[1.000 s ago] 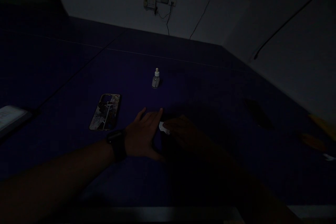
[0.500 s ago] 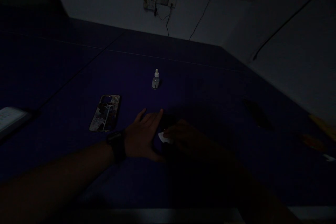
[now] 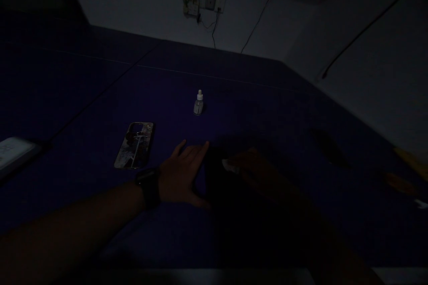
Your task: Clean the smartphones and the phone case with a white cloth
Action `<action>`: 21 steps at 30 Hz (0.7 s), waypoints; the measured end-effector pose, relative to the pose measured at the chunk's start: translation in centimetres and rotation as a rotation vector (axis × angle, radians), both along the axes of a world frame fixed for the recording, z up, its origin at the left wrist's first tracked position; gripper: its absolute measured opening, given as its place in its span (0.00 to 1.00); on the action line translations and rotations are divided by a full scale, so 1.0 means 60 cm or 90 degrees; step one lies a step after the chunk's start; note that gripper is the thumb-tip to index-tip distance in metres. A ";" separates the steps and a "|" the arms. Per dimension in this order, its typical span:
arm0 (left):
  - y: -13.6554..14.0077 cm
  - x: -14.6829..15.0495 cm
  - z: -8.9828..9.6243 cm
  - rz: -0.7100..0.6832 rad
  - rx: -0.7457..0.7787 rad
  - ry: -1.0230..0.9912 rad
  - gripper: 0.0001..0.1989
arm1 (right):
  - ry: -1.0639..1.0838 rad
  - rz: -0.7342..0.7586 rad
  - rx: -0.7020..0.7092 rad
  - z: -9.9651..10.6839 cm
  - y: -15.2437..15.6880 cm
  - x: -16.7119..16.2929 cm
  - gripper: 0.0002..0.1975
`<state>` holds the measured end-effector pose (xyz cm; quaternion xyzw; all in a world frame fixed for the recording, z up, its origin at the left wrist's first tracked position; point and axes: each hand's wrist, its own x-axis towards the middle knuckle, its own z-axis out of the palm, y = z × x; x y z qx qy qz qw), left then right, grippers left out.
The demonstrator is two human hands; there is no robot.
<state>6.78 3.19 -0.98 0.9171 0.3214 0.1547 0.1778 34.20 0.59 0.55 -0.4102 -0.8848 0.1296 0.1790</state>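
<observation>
My left hand (image 3: pixel 179 178), with a dark watch (image 3: pixel 148 185) on the wrist, lies on the dark blue tabletop (image 3: pixel 254 107), fingers stretched and thumb spread away. Deep shadow covers the surface between my hands, so I cannot make out whether something dark lies there. To the right, my right hand (image 3: pixel 259 167) pinches a small white wipe-like piece (image 3: pixel 230 166), low over that shadow. Up and left of my left hand is a patterned phone case (image 3: pixel 134 146) with a camera cutout. A small dropper bottle (image 3: pixel 198 107) with a white top stands upright beyond my hands.
A white box-like object (image 3: pixel 15 151) sits at the left edge. On the right lie a dark flat object (image 3: pixel 329 147), a dim orange-brown item (image 3: pixel 399 183) and a small white piece (image 3: pixel 420 204). Wall sockets (image 3: pixel 203 2) with hanging cables are at the back.
My right hand has slid to the right with the white piece, away from my left hand. My left hand stays in place. The view has tipped very slightly.
</observation>
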 end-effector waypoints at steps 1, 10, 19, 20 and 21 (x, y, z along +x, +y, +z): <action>0.000 0.000 0.000 0.002 0.001 -0.001 0.69 | -0.004 -0.009 0.008 -0.002 0.001 0.003 0.23; -0.001 -0.001 -0.002 0.001 -0.004 0.010 0.69 | -0.003 0.031 -0.011 0.001 -0.001 -0.006 0.23; 0.001 -0.001 -0.002 0.003 0.009 0.011 0.70 | 0.015 0.087 -0.006 -0.012 0.003 -0.008 0.22; 0.001 -0.001 -0.003 0.002 0.008 0.011 0.70 | 0.011 0.064 0.005 -0.011 0.003 -0.007 0.22; 0.001 -0.002 -0.003 0.001 0.007 0.011 0.69 | 0.009 0.042 0.019 -0.010 0.003 -0.006 0.22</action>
